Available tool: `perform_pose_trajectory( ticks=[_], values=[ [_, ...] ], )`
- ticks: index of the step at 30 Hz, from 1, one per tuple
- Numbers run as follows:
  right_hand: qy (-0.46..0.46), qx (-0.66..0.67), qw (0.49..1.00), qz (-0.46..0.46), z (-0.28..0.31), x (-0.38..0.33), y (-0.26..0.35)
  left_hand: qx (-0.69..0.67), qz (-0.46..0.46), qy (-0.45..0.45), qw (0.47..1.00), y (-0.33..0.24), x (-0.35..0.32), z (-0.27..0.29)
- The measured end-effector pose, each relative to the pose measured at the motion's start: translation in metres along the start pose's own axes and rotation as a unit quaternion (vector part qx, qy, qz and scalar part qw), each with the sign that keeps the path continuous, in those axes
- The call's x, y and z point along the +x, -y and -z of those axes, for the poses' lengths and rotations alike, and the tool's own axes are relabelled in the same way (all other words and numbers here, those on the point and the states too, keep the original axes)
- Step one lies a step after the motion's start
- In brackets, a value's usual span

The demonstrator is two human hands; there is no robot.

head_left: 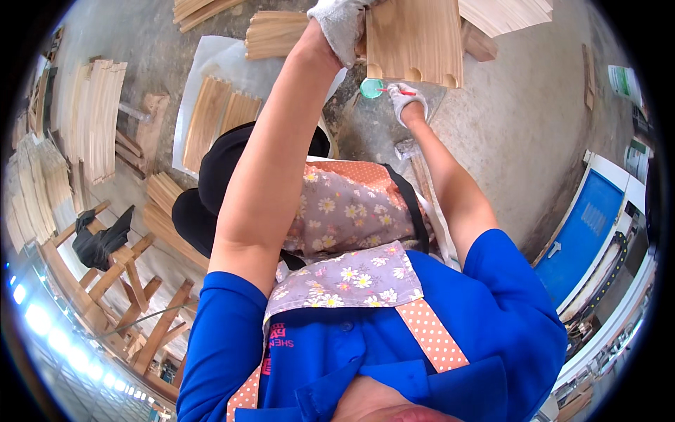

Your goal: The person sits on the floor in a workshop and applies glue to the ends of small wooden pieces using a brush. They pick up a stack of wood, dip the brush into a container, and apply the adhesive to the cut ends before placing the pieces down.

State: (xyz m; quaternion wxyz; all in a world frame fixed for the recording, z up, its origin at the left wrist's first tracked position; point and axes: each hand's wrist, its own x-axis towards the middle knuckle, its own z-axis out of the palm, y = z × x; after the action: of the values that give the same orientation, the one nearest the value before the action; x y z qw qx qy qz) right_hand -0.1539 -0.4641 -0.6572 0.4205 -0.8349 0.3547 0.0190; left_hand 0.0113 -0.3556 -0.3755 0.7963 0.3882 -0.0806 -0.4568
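My left hand, in a white knit glove, is closed at the left edge of a wooden board. Its fingers are partly hidden. The board has round notches along its near edge. My right hand, also gloved in white, pinches a thin red stick. The stick's far end reaches a small green cup just below the board; whether the tip carries bristles is too small to tell.
Stacked wooden slats lie on a pale sheet at the left, with more stacks farther left. A hammer-like tool rests beside my lap. Wooden frames stand at lower left, a blue-panelled cabinet at right.
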Motion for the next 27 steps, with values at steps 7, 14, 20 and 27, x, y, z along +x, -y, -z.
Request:
perform_pose_trajectory(
  ticks=[7, 14, 20, 27],
  values=[
    [0.014, 0.064, 0.997, -0.041, -0.009, 0.006, -0.021, -0.013, 0.007, 0.008, 1.000, 0.004, 0.010, 0.003],
    [0.078, -0.063, 0.993, -0.063, -0.038, 0.024, 0.008, -0.021, 0.001, -0.011, 1.000, -0.009, -0.008, 0.002],
    [-0.121, 0.012, 0.992, 0.018, -0.065, 0.041, -0.047, 0.003, 0.020, -0.047, 0.999, 0.009, 0.007, -0.004],
    [-0.069, -0.025, 0.996, -0.050, -0.001, 0.041, -0.035, 0.065, 0.011, -0.079, 0.995, 0.012, 0.020, 0.032]
  ],
)
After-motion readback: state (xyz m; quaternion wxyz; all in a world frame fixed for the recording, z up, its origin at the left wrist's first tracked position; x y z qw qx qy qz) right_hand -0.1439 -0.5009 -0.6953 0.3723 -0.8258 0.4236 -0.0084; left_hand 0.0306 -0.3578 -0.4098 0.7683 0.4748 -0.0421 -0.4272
